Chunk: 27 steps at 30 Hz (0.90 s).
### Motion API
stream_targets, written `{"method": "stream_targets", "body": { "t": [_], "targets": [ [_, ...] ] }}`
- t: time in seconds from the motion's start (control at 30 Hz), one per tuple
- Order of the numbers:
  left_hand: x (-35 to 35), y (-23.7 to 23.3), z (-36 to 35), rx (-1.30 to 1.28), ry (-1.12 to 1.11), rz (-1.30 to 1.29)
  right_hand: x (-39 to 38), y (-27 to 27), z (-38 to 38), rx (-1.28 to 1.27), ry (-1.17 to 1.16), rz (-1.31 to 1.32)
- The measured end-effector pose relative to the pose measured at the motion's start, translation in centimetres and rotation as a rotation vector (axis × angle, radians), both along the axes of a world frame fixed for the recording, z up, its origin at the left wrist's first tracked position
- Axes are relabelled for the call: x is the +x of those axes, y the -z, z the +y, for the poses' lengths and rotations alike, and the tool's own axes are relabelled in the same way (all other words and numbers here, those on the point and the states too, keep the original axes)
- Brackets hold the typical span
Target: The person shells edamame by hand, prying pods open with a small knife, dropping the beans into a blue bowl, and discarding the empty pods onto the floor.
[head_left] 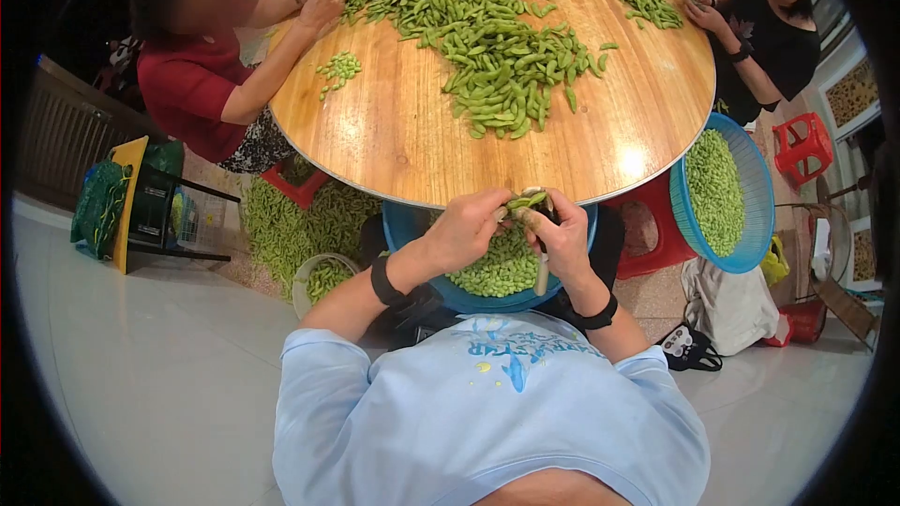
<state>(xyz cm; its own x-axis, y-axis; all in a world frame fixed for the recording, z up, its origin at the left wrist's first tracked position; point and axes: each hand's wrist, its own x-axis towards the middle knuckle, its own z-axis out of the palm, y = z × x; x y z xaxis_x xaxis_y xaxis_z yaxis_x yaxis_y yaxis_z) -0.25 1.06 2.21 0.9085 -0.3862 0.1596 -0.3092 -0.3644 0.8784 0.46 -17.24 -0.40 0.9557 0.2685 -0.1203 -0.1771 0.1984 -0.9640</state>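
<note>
Both of my hands meet just past the near edge of the round wooden table (394, 145). My left hand (461, 232) is closed, its thumb and fingertips pinching green edamame pods (527, 200). My right hand (564, 236) is closed on the same pods from the other side. Out of the right hand's palm hangs a slim tool with a dark upper part and a pale end (542, 278); its kind is unclear. Below the hands, a blue basin (469, 302) in my lap holds many shelled green beans (502, 267).
A large heap of pods (511, 66) covers the table's far middle; a few shelled beans (339, 68) lie left. People sit left and right, hands at pods. A blue basket (764, 215) of beans stands right. Pods (281, 239) and a white bucket (302, 292) are on the floor.
</note>
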Motion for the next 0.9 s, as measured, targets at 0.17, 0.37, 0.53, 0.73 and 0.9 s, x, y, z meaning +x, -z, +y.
{"method": "stream_targets", "body": {
  "t": [0.17, 0.37, 0.53, 0.73, 0.9],
  "targets": [
    [-0.2, 0.7, -0.1, 0.179, -0.053, -0.320, -0.2, 0.8, 1.3, 0.026, 0.080, -0.062],
    [-0.4, 0.8, -0.4, 0.347, -0.114, -0.533, 0.3, 0.4, 2.1, 0.267, 0.079, 0.145],
    [0.0, 0.7, 0.2, 0.479, -0.110, -0.747, 0.7, -0.3, 2.1, 0.405, 0.041, 0.336],
    [1.1, 1.6, 0.2, 0.387, -0.149, -0.910, 1.2, 0.7, 2.3, 0.755, -0.056, 0.749],
    [1.1, 0.8, 0.7, 0.474, -0.041, -0.876, 0.0, 0.0, 3.2, 0.434, 0.047, 0.386]
  ]
}}
